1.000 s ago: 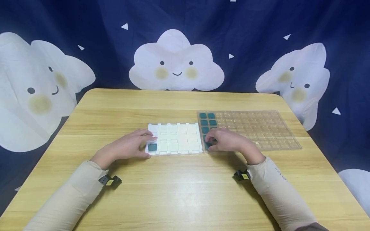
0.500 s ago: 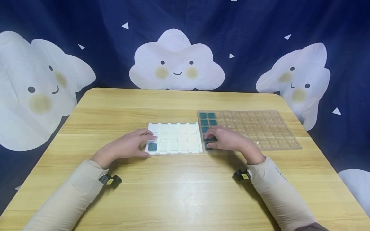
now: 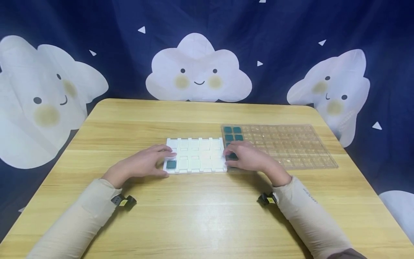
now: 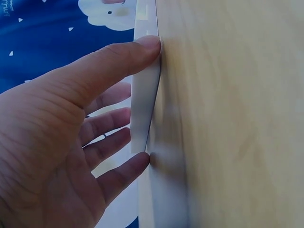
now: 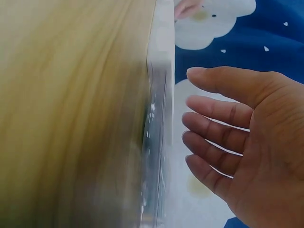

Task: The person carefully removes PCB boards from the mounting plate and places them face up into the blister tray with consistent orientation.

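Note:
My left hand [image 3: 145, 162] touches the left end of a white compartmented tray [image 3: 195, 153], its thumb on the near edge and its fingers spread over the left side. A small dark green square piece [image 3: 171, 164] lies in the tray's near-left compartment. My right hand [image 3: 247, 156] hovers at the seam between the white tray and a clear plastic tray [image 3: 291, 145]. In the right wrist view its fingers [image 5: 216, 128] are apart with nothing between them. More green squares [image 3: 229, 137] sit in the clear tray's left columns; the right hand hides some of them.
The two trays lie side by side on a wooden table [image 3: 200, 216]. Behind the table hangs a dark blue cloth [image 3: 275, 28] printed with smiling clouds. A small black camera sits on each wrist.
My right hand has shifted left from above the green squares to the white tray's right edge, its fingers loosening. The left hand has stayed in place on the white tray.

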Available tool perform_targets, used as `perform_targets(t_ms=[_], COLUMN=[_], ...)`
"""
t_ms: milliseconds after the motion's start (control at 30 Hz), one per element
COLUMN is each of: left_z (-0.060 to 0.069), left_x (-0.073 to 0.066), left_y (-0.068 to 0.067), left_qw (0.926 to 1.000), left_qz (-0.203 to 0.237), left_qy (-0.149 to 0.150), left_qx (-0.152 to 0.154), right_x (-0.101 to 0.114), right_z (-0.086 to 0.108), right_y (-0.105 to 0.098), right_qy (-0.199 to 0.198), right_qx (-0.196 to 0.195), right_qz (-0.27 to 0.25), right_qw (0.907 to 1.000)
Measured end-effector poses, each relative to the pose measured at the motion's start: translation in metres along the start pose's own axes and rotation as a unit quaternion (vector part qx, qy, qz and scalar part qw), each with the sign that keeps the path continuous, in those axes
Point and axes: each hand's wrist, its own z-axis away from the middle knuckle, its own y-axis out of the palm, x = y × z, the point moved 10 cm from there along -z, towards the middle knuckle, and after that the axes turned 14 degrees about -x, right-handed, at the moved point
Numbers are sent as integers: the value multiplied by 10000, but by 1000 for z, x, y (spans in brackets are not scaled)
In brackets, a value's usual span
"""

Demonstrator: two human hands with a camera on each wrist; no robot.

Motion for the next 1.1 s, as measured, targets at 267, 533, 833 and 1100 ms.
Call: perform_targets(t_ms=[267,533,833,1100], left_z=[1,1,-1,-2], left_x=[2,3,4,4], left_y=[-1,0,1,1], left_qw=[9998,9995,9993,9994], left_qz=[187,300,360,342], left_qy=[-43,-65,-100,-61], left_qx=[65,64,35,-29], right_x=[23,53,79,96], right_z=[-14,-36,-55,-66], right_y=[5,12,29,43], right_qy=[-251,-534,-765,-993], right_qx=[-66,-95,34,37], right_qz=[-53,-27,-32,-3], right_qw=[9996,9985,9971,9951])
